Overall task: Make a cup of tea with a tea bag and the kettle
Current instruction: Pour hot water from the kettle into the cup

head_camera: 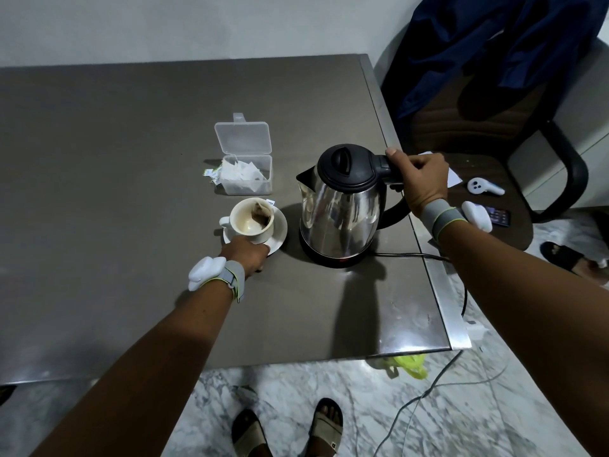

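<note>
A white cup (245, 225) stands on a white saucer (278, 230) with a brown tea bag (260, 214) leaning inside it. My left hand (245, 253) holds the near rim of the saucer. To the right, a steel kettle (341, 209) with a black lid sits on its black base (333, 260). My right hand (421, 181) grips the kettle's black handle, thumb on top. A clear plastic box (247, 174) of tea bags, lid raised, stands behind the cup.
The grey table (115, 192) ends in a metal edge just right of the kettle. The kettle's black cord (415, 255) runs off that edge. An office chair (494, 143) with a blue garment, a phone and white devices stands at the right.
</note>
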Action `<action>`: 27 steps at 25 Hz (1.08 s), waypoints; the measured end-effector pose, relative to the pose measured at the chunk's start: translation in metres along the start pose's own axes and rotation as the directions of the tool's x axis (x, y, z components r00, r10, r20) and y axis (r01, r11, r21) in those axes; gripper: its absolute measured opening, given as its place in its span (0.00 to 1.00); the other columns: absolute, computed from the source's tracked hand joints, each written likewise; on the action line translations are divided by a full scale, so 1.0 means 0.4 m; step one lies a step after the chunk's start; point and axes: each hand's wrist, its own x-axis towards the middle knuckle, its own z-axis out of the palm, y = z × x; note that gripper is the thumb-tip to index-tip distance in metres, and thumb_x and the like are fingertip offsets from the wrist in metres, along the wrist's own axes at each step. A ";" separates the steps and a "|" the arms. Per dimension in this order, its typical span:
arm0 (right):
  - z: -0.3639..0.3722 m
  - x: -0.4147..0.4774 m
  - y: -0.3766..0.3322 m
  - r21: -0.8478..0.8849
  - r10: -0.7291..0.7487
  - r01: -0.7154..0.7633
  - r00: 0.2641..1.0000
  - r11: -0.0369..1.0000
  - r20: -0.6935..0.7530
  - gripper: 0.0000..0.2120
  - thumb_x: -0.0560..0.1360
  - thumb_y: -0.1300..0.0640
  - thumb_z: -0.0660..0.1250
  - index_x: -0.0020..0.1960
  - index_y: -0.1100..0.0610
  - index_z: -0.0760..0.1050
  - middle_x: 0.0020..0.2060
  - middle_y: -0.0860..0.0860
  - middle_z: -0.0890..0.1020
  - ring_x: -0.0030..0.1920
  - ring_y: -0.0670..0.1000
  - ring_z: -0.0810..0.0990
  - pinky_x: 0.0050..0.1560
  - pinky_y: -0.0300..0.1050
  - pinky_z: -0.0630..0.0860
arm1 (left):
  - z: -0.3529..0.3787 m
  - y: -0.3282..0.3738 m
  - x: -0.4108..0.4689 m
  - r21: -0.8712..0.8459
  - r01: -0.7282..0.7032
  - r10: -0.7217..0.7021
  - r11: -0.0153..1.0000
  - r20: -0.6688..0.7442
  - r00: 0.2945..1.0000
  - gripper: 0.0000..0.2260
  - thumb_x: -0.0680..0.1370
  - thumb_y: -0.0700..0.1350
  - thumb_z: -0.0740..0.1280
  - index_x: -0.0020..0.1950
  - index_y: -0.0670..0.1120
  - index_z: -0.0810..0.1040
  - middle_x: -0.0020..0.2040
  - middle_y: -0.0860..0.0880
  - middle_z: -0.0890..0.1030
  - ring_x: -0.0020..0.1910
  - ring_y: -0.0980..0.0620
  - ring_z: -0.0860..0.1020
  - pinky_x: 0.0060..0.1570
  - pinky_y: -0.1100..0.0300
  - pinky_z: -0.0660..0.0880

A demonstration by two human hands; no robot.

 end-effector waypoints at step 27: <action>0.057 -0.028 -0.150 -0.265 -0.049 0.033 0.997 0.964 -0.055 0.33 0.58 0.22 0.70 0.18 0.52 0.70 0.18 0.46 0.65 0.33 0.52 0.67 0.36 0.46 0.65 | -0.121 -0.027 0.018 0.130 0.048 -0.029 0.990 -0.148 0.989 0.20 0.67 0.51 0.64 0.56 0.45 0.77 0.54 0.40 0.83 0.51 0.35 0.82 0.53 0.45 0.81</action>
